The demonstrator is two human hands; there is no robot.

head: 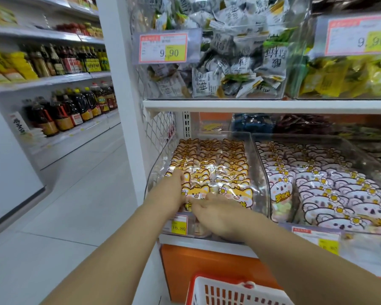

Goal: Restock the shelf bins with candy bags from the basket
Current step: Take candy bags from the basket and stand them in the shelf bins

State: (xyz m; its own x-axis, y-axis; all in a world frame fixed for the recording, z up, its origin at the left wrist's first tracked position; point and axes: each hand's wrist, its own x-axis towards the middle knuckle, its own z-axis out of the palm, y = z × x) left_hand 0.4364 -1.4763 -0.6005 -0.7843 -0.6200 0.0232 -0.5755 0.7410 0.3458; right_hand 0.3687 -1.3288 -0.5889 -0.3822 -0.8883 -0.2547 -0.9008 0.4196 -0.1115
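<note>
At the white shelf's [207, 241] left end, the clear plastic bin [156, 171] is full of orange fox candy bags [209, 164]. The left hand [171, 191] lies flat on them; I cannot tell the right hand's [217, 215] grip. The red-and-white plastic basket [227, 292] sits below.

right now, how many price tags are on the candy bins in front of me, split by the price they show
9.90 tags: 2
16.80 tags: 1
tags too blurred to read: 1
Total: 4
</note>
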